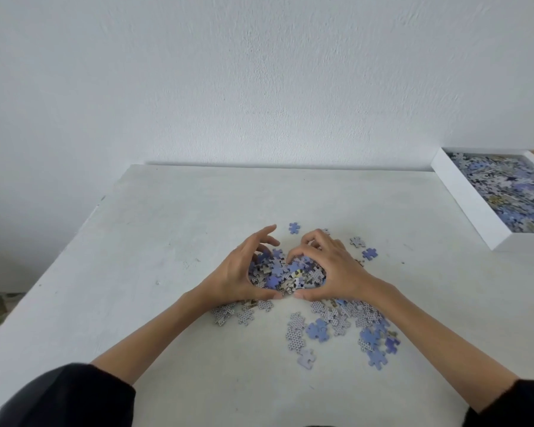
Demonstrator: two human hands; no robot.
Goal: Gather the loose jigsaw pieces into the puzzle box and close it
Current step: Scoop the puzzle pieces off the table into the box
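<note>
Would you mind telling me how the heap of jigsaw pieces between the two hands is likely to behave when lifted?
The heap is loose and unlinked, so it will probably shed some bits through gaps between the left hand and right hand. Its parts look thin and flat, so they are likely light and hard to pinch off the table.

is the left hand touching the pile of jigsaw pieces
Touching. The head view shows the left hand curled against the pile of jigsaw pieces, its thumb and palm pressed into the pile's left edge.
</note>
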